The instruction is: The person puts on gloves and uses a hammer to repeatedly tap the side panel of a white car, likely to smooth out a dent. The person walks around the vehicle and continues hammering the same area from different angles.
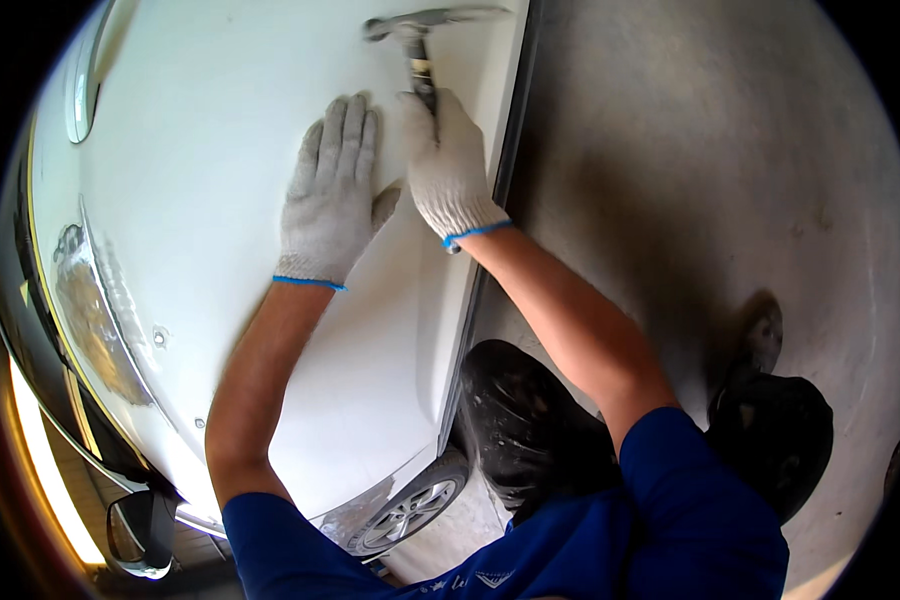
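My left hand [332,190], in a grey-white knit glove with a blue cuff, lies flat on a white car door panel [200,150], fingers together and pointing away from me. Just right of it, my right hand [448,165], gloved the same way, is wrapped round the handle of a hammer [422,72]. The hammer's metal head, slightly blurred, is at the far end, with one blunt end to the left and a long thin end to the right. I cannot tell whether the head touches the panel.
A door handle [88,85] is at the far left. Left of my arm lies a scraped, bare patch [95,310]. The side mirror [135,530] and a wheel [410,510] are near the bottom. Concrete floor [710,160] spreads to the right, past the door's dark lower edge.
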A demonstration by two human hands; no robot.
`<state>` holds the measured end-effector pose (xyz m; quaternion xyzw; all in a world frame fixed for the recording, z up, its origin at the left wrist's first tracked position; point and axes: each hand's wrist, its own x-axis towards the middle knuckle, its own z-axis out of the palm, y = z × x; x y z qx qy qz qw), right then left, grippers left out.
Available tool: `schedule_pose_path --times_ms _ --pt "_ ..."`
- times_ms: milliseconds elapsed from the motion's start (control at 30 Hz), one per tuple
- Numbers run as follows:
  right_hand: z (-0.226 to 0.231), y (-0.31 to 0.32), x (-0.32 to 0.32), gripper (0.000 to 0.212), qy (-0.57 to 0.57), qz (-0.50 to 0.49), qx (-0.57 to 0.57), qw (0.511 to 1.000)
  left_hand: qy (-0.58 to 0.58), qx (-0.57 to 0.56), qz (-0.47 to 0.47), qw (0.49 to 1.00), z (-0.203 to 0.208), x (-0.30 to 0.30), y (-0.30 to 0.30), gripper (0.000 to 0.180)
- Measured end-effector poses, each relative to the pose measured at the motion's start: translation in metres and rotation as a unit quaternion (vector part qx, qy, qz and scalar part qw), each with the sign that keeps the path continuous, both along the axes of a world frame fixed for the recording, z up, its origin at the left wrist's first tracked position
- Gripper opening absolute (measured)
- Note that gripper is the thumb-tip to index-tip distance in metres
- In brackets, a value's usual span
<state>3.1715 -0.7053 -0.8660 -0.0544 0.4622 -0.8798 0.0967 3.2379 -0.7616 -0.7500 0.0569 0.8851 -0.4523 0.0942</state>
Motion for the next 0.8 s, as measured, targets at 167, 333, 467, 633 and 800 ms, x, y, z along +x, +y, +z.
schedule_pose_path --times_ms 167,333,467,633,800 --pt "0.005 -0.001 -0.004 0.036 -0.009 0.010 0.005 1.000 -0.005 -0.024 0.004 1.000 -0.003 0.000 -0.001 0.083" --pt "0.008 0.006 0.010 0.037 -0.013 -0.036 -0.040 0.998 -0.010 -0.042 -0.003 0.999 0.000 -0.003 0.001 0.084" --pt "0.007 0.009 0.007 0.036 -0.014 0.056 0.015 0.998 -0.013 -0.054 -0.002 0.998 -0.004 0.000 -0.005 0.084" --pt "0.007 -0.004 0.004 0.038 0.004 0.043 0.041 0.998 -0.007 -0.045 -0.006 0.999 -0.004 -0.002 -0.003 0.082" --pt "0.005 0.004 -0.006 0.037 -0.026 -0.003 -0.005 1.000 -0.008 -0.003 -0.002 1.000 -0.002 -0.001 -0.001 0.081"
